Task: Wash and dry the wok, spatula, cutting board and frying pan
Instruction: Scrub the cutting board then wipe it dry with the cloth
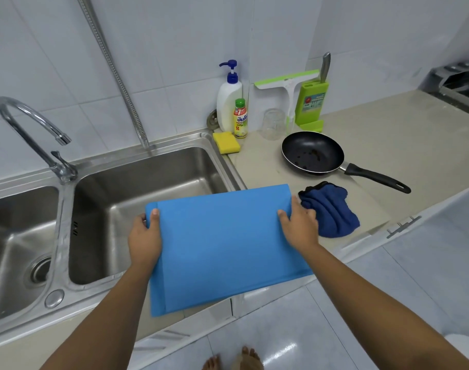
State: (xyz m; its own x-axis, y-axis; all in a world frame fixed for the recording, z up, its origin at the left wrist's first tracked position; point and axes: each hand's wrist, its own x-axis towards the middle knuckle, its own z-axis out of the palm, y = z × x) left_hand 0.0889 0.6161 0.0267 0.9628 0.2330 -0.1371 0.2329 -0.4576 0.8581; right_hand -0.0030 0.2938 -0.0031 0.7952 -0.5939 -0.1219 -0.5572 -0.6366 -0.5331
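cutting board (222,244), long axis left-right, tilted

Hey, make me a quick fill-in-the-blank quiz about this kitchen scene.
The left hand and right hand hold a ___ cutting board.
The frying pan rests on the ___.
The sponge is ___.
The sink has ___ basins.
Missing words: blue, counter, yellow, two.

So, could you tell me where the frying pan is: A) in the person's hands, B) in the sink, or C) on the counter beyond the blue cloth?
C: the frying pan sits on the counter beyond the blue cloth; left hand and right hand hold the cutting board.
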